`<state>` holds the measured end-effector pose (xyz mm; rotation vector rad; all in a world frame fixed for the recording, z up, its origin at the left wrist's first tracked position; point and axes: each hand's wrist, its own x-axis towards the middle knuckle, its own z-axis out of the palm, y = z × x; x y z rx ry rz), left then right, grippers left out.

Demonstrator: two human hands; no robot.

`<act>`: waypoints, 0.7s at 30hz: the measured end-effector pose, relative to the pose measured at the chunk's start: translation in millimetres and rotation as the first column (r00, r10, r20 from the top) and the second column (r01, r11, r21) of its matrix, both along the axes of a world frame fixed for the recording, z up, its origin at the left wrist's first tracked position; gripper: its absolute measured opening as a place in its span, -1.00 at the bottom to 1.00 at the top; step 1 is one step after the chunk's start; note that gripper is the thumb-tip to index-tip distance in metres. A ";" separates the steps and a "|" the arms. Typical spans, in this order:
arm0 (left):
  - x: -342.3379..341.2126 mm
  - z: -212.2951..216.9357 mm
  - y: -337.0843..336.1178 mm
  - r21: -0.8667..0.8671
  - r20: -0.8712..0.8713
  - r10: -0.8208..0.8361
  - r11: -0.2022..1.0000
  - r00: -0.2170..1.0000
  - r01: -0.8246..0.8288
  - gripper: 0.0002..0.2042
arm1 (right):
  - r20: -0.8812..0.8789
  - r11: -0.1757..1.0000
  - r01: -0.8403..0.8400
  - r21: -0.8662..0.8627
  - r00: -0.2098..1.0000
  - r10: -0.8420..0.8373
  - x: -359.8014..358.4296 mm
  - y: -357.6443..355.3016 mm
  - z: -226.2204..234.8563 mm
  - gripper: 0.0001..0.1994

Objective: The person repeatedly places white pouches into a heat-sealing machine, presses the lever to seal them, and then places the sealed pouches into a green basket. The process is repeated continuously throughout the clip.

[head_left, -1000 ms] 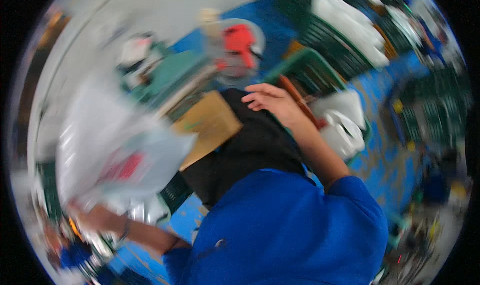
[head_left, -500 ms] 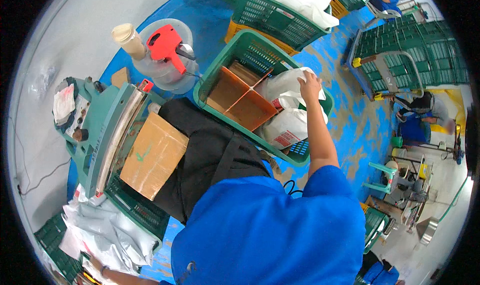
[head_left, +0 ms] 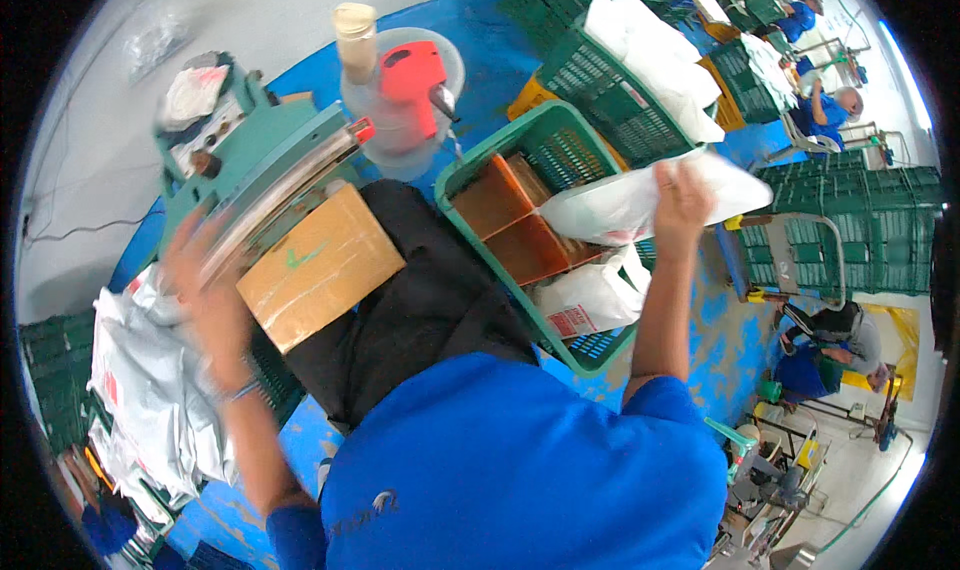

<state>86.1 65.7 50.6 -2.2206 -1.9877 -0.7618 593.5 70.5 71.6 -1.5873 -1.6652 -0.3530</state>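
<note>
In my right hand (head_left: pixel 685 210) is a white plastic bag (head_left: pixel 600 210), gripped near its middle and lifted over the right side of a green crate (head_left: pixel 500 260). The bag's far end is blurred. Inside the crate are a brown divider (head_left: pixel 505 235) and another white plastic bag with handles (head_left: pixel 590 300), which carries red print. My left hand (head_left: pixel 208 280) is smeared by motion, but its fingers look stretched apart, with nothing seen in them. It is beside the green bag-sealing machine (head_left: pixel 275 185) and left of a cardboard box (head_left: pixel 320 265) at my lap.
Silvery-white bags (head_left: pixel 165 400) lie piled at the left. A red label gun (head_left: pixel 412 80) and a cream-coloured roll (head_left: pixel 355 40) rest on a translucent stool (head_left: pixel 385 150). White bags overfill a farther green crate (head_left: pixel 625 100). Other people and a trolley of stacked crates (head_left: pixel 840 220) are at the right.
My right hand has taken hold of one white bag and raised it out of the crate. My left hand has come up from the lower left to the sealing machine. The view has shifted.
</note>
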 end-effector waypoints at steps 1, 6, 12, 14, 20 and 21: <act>58.5 7.9 16.1 -0.022 0.152 -0.193 0.980 0.969 0.199 -0.61 | 0.036 0.998 -0.054 0.040 0.998 0.052 -16.4 -0.4 29.4 -0.64; 235.0 69.8 43.1 0.411 0.682 -0.722 0.507 0.113 0.758 -0.65 | 0.459 0.937 -0.179 0.300 0.888 0.023 -83.9 6.9 126.2 -0.74; 184.7 93.1 30.9 0.446 0.670 -0.604 0.792 0.431 0.416 -0.87 | 0.158 0.886 -0.322 -0.334 0.907 0.389 -84.6 40.2 160.7 -0.62; 127.3 73.3 14.0 0.357 0.731 -0.496 0.864 0.469 0.356 -0.93 | 0.247 0.779 -0.291 -0.555 0.837 0.488 -102.3 58.1 133.2 -0.71; 17.7 51.9 -46.7 0.378 0.643 -0.282 0.925 0.712 0.025 -0.86 | 0.259 0.585 -0.718 -0.378 0.524 0.811 -209.0 70.5 45.2 -0.94; 12.7 54.1 -52.1 0.373 0.613 -0.229 0.927 0.757 -0.022 -0.87 | 0.267 0.627 -0.721 -0.295 0.568 0.779 -221.1 68.4 48.9 -0.96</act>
